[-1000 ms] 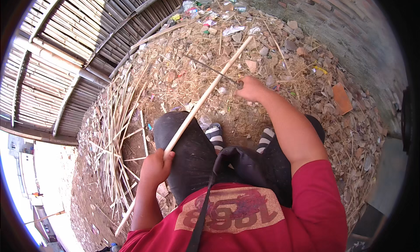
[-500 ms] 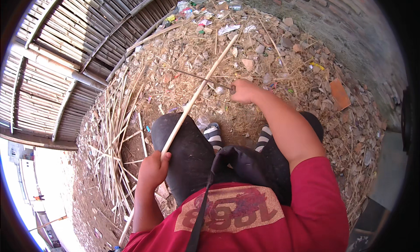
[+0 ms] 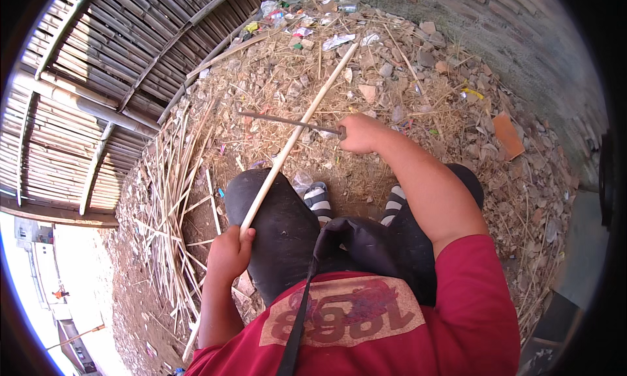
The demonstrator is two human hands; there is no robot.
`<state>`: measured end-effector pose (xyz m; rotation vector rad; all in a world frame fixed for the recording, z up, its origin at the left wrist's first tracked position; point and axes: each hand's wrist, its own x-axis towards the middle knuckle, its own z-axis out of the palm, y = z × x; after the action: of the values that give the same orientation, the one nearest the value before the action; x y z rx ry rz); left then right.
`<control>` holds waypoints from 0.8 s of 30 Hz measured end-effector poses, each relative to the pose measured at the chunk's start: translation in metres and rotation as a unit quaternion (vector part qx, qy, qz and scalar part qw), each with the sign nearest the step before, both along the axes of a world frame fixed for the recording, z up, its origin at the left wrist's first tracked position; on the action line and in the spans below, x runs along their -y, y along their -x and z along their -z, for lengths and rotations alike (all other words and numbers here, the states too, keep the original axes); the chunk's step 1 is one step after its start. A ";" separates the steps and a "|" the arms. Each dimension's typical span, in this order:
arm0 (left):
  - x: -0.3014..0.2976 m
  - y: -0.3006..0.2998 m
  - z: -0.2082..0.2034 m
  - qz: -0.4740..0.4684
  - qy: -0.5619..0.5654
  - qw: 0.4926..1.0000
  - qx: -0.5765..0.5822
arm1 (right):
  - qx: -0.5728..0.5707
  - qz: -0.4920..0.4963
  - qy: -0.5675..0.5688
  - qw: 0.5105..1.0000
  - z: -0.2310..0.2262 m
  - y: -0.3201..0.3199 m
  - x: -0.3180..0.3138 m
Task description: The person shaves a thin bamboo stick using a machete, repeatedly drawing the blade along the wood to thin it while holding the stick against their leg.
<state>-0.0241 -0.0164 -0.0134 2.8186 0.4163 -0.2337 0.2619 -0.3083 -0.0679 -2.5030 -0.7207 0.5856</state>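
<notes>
My left hand (image 3: 228, 252) is closed round the near part of a long pale stick (image 3: 282, 155), by my left knee. The stick slants across that knee, out and to the right, its far end over the littered ground. In my right hand (image 3: 363, 134) is the handle of a long, thin-bladed knife (image 3: 287, 120). Its dark blade points left and crosses the stick beyond the knee. Whether the edge bites into the stick cannot be made out.
Many split pale strips (image 3: 171, 209) lie in a loose heap to my left. A bamboo-slat wall (image 3: 98, 82) rises at the far left, a brick wall (image 3: 516, 43) at the far right. Rubble, straw and litter cover the ground; an orange tile piece (image 3: 508, 136) lies right.
The knife has swung so its blade lies flatter across the stick, with its tip further left and nearer. My right hand shifted slightly left. My left hand and the stick barely moved.
</notes>
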 end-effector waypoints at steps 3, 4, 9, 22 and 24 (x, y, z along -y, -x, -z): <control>0.004 0.000 -0.004 -0.004 0.001 1.000 -0.012 | 0.052 -0.128 0.055 0.989 -0.033 0.027 -0.023; 0.005 0.001 -0.004 -0.004 0.000 1.000 -0.021 | 0.067 -0.168 0.079 0.980 -0.034 0.030 -0.025; 0.011 0.003 -0.007 -0.001 -0.048 0.999 -0.004 | -0.043 0.106 0.015 0.993 0.025 -0.032 0.030; -0.003 0.004 0.005 0.018 0.001 1.000 0.019 | -0.021 -0.068 0.030 0.997 -0.001 0.000 -0.008; -0.002 0.003 0.002 0.009 0.009 1.000 0.020 | -0.054 0.072 -0.059 0.994 0.030 -0.020 0.010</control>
<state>-0.0268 -0.0143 -0.0159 2.8062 0.3776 -0.1831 0.2820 -0.3184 -0.0981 -2.3700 -0.5151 0.6021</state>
